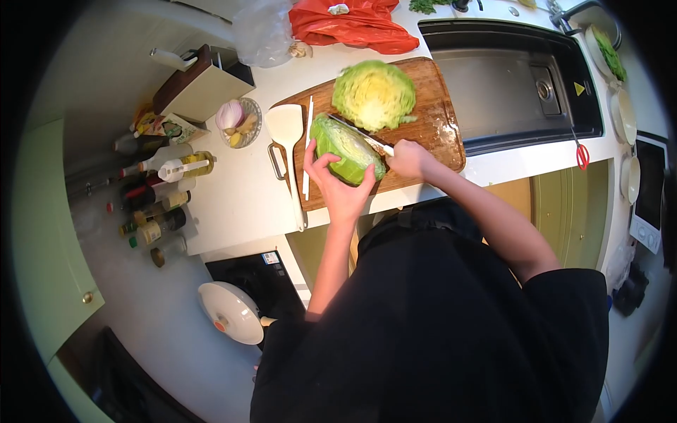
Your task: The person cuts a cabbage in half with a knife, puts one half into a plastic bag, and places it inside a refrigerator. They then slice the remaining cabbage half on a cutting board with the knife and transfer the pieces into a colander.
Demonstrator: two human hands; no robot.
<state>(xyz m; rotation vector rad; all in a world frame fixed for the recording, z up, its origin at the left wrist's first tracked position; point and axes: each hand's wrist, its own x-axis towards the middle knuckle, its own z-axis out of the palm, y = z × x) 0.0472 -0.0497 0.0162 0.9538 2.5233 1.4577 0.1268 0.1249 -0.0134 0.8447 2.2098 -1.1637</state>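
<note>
Half a cabbage (341,151) stands on the wooden cutting board (431,151), with my left hand (340,185) gripping it from the near side, thumb and fingers spread around it. In my right hand (411,161) is the handle of a knife (365,134); its blade lies along the cut side of that half. The other cabbage half (374,95) rests farther back on the board, its pale cut face showing. Left of my left hand lie a white spatula (287,130) and a pair of white chopsticks (308,151).
A black sink (486,84) adjoins the board on the right, with red scissors (582,156) at its near edge. Behind are a red plastic bag (352,27) and a knife block (204,83). Left stand a bowl with onion (231,115) and several bottles (187,166). A lidded pan (229,314) sits lower left.
</note>
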